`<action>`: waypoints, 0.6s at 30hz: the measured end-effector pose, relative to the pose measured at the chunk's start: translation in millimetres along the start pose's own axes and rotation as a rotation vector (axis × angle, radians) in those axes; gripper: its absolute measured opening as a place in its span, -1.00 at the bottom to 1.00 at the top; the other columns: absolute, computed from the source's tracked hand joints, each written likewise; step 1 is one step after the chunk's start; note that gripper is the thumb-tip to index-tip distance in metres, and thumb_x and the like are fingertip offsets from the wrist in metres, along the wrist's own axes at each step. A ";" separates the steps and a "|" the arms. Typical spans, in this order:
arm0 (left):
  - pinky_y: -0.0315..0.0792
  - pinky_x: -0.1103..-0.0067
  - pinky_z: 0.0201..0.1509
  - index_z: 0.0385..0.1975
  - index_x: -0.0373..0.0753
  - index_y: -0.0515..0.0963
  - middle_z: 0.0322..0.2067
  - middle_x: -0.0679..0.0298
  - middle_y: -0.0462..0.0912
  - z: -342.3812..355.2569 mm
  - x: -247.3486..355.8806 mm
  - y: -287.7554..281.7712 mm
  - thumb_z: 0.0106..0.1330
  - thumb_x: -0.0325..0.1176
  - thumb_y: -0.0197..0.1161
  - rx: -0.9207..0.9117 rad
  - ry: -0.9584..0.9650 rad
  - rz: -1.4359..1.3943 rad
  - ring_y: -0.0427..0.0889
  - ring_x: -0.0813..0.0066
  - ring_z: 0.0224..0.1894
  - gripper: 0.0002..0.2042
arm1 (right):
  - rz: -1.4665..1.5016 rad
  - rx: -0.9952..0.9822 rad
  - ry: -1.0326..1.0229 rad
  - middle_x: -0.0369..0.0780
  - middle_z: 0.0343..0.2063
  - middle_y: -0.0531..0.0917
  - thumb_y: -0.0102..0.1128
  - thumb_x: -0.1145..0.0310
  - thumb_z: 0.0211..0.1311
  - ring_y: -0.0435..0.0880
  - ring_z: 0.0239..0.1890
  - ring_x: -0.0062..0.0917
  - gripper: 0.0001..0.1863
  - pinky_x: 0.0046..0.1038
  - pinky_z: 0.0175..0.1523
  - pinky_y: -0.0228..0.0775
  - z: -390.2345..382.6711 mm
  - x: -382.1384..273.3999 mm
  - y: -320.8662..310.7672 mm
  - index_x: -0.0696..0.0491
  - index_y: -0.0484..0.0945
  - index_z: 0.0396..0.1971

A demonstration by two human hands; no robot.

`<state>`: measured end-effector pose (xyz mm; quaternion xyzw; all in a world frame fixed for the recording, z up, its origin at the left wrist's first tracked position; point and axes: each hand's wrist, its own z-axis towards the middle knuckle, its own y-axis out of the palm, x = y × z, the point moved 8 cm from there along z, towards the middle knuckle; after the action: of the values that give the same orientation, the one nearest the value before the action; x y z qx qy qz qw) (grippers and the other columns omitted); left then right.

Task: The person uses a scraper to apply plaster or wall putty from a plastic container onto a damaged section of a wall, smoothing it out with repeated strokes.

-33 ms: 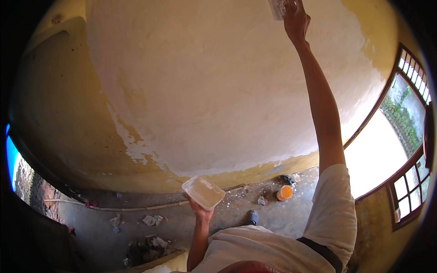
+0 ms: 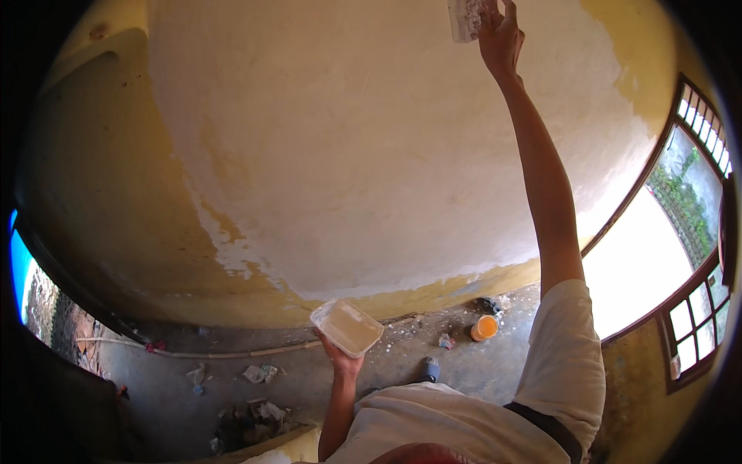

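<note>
Right now the rectangular plastic tub (image 2: 346, 328) is the anchor of the scene, sitting in the left hand (image 2: 340, 359), low before the wall (image 2: 371, 147). The hand cradles it from below at its near left corner, a digit curled against the side and the other fingers lost underneath; how widely they spread, you cannot tell. Inside, the tub shows beige, with whitish smears along its inner wall.

And look high above the tub, off to its right: there's the right hand (image 2: 501, 42) at the full reach of the arm! Its fingers are bent and closed in on a pale, see-through flat spreader (image 2: 464, 19), smudged white, one finger standing a little apart. The picture's upper edge trims the tool, so its whole shape stays unknown, and whether it touches the wall is hard to say.

Above the tub, a broad whitish coat covers the middle of the wall, ragged at the border, with yellow showing to either side and in a strip along the bottom.

Down on the floor (image 2: 309, 387), a round orange container (image 2: 485, 328) stands well to the tub's right, a small crumpled scrap (image 2: 446, 341) between them. Left of the tub runs a long pole (image 2: 247, 355); below the pole lies a crumpled plastic bag (image 2: 259, 374).
</note>
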<state>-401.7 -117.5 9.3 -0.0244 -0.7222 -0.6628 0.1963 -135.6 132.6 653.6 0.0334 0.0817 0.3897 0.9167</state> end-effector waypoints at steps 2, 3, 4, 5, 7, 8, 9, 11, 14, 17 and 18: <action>0.37 0.20 0.36 0.38 0.08 0.28 0.27 0.44 0.45 -4.7 8.2 -1.1 0.41 0.38 -0.09 0.017 0.033 -0.001 0.44 0.33 0.30 -0.32 | 0.140 -0.126 0.228 -0.09 -0.50 0.73 0.21 0.35 0.34 0.71 -0.46 -0.44 -0.75 -0.35 -0.27 0.47 -29.5 -21.6 10.1 0.06 0.60 -0.03; 0.38 0.19 0.36 0.38 0.08 0.28 0.27 0.43 0.45 -6.3 8.2 -0.8 0.42 0.36 -0.08 0.020 0.029 -0.005 0.44 0.33 0.30 -0.33 | 0.179 -0.217 0.252 -0.14 -0.55 0.71 0.21 0.33 0.36 0.66 -0.48 -0.55 -0.75 -0.40 -0.30 0.43 -44.8 -22.9 15.6 0.04 0.60 -0.02; 0.38 0.19 0.36 0.38 0.08 0.28 0.27 0.42 0.45 -9.0 7.4 -0.8 0.43 0.34 -0.08 0.025 0.021 -0.008 0.44 0.33 0.30 -0.34 | 0.214 -0.310 0.278 -0.19 -0.60 0.69 0.21 0.30 0.38 0.62 -0.50 -0.67 -0.74 -0.45 -0.33 0.39 -66.0 -20.9 21.3 0.03 0.60 0.00; 0.38 0.19 0.36 0.38 0.08 0.28 0.27 0.42 0.45 -13.2 11.3 -1.3 0.43 0.34 -0.08 0.040 0.029 -0.009 0.44 0.33 0.30 -0.34 | 0.214 -0.500 0.358 -0.19 -0.53 0.71 0.17 0.30 0.42 0.64 -0.45 -0.66 -0.73 -0.46 -0.28 0.44 -97.0 -22.1 33.4 0.06 0.59 0.03; 0.38 0.18 0.35 0.39 0.07 0.28 0.28 0.41 0.44 -15.3 18.2 10.3 0.44 0.33 -0.08 -0.001 0.086 0.037 0.44 0.32 0.30 -0.35 | 0.509 -0.789 0.617 -0.12 -0.29 0.72 0.06 0.24 0.48 0.68 -0.25 -0.58 -0.66 -0.44 -0.11 0.54 -172.3 -25.6 48.1 0.13 0.55 0.08; 0.38 0.18 0.35 0.39 0.07 0.28 0.28 0.41 0.44 -15.4 19.3 9.0 0.44 0.33 -0.08 0.019 0.087 0.029 0.44 0.32 0.30 -0.35 | 0.813 -0.877 0.807 -0.06 -0.13 0.72 -0.01 0.20 0.52 0.71 -0.09 -0.50 -0.60 -0.43 0.00 0.58 -214.0 -32.5 51.3 0.18 0.53 0.11; 0.39 0.17 0.35 0.36 0.07 0.30 0.26 0.41 0.45 -15.1 20.5 6.2 0.44 0.32 -0.09 0.033 0.077 0.004 0.45 0.31 0.29 -0.36 | 1.067 -1.030 0.882 0.00 0.02 0.64 -0.05 0.14 0.53 0.65 0.07 -0.39 -0.53 -0.39 0.09 0.57 -246.3 -49.4 48.1 0.22 0.48 0.15; 0.39 0.16 0.34 0.34 0.08 0.32 0.25 0.41 0.46 -14.1 19.3 1.6 0.45 0.32 -0.10 0.078 0.080 -0.029 0.46 0.30 0.28 -0.38 | 1.340 -1.202 0.977 0.07 0.16 0.57 -0.09 0.07 0.55 0.58 0.23 -0.27 -0.46 -0.35 0.18 0.56 -290.4 -78.0 27.1 0.27 0.43 0.19; 0.40 0.16 0.34 0.33 0.08 0.33 0.24 0.41 0.47 -7.0 17.4 2.9 0.44 0.32 -0.08 0.114 0.074 -0.051 0.47 0.30 0.28 -0.38 | 1.411 -1.156 1.286 0.13 0.18 0.53 -0.14 -0.06 0.54 0.52 0.29 -0.20 -0.36 -0.27 0.23 0.55 -344.7 -86.3 -7.0 0.25 0.37 0.22; 0.41 0.17 0.34 0.33 0.08 0.34 0.22 0.40 0.50 1.3 10.8 9.8 0.43 0.32 -0.08 0.173 0.040 -0.034 0.48 0.30 0.28 -0.38 | 1.423 -1.211 1.237 0.13 0.21 0.50 0.06 -0.19 0.40 0.50 0.30 -0.20 -0.19 -0.34 0.19 0.57 -400.0 -89.6 -39.1 0.26 0.30 0.28; 0.41 0.17 0.33 0.33 0.09 0.34 0.21 0.40 0.50 3.2 8.7 16.7 0.43 0.32 -0.08 0.144 0.021 -0.033 0.49 0.30 0.27 -0.39 | 1.424 -1.231 1.266 0.13 0.21 0.50 0.06 -0.19 0.40 0.50 0.30 -0.20 -0.19 -0.34 0.19 0.57 -418.6 -94.7 -49.1 0.26 0.30 0.28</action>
<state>-405.7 -114.3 27.7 0.0086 -0.7661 -0.6126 0.1942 -239.0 29.3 247.0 -0.5872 0.2875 0.7434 0.1411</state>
